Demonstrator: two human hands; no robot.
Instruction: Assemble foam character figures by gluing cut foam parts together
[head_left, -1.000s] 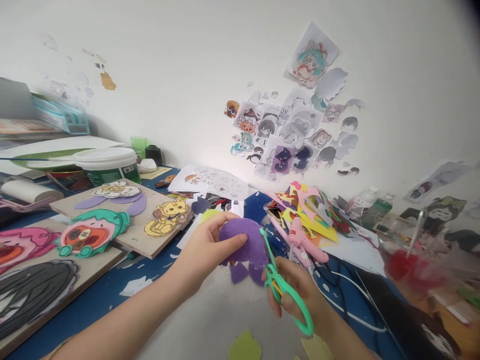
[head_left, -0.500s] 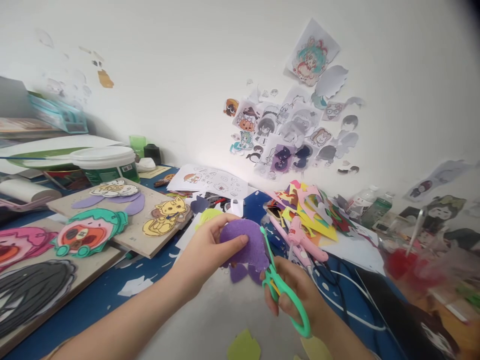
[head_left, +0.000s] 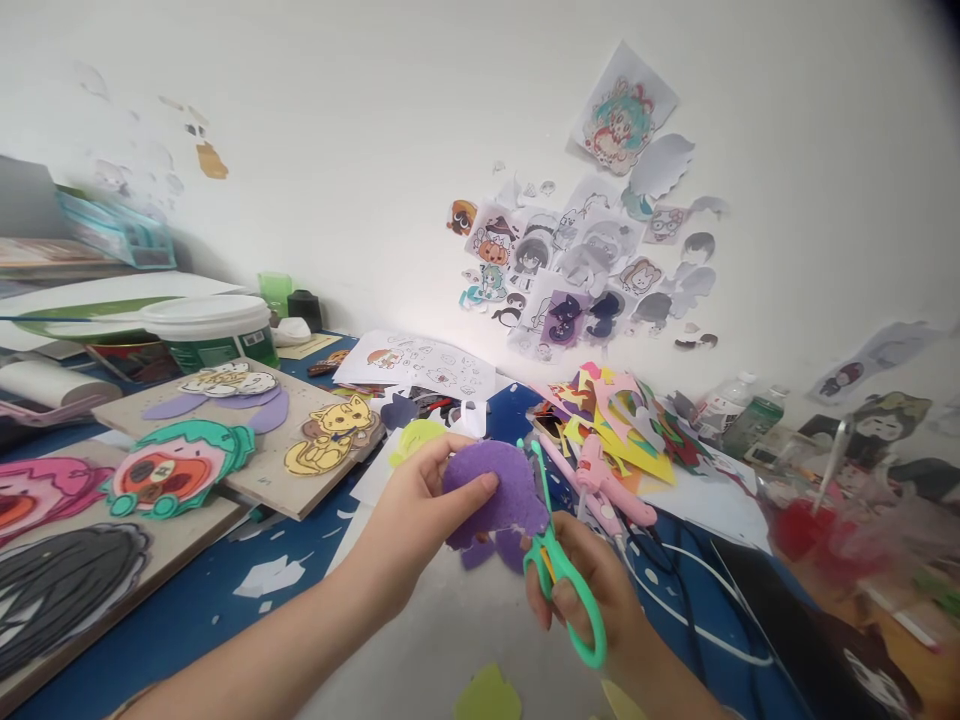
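Note:
My left hand (head_left: pixel 442 500) is closed on a rounded purple felt piece (head_left: pixel 502 478), its thumb lying flat across the front. In my right hand (head_left: pixel 581 580) are green-handled scissors (head_left: pixel 570 585), fingers through the loops. The scissors point upward, with their blades at the right edge of the felt; whether the blades are apart is hard to see. Below the held piece, smaller purple felt shapes (head_left: pixel 510 552) show, partly hidden behind it. On the grey work surface (head_left: pixel 420 640) near the bottom lies a yellow-green felt scrap (head_left: pixel 487 693).
Boards (head_left: pixel 300 495) with felt figures stand at left, by a white-lidded tub (head_left: pixel 214 330). A pink glue gun (head_left: pixel 600 480) and coloured felt scraps (head_left: pixel 622 420) lie right of my hands, with a white cable (head_left: pixel 705 640). Paper drawings (head_left: pixel 566 315) cover part of the wall.
The felt in my left hand has turned slightly and shifted a little to the right. The scissors stand more upright, and their handles have moved slightly left.

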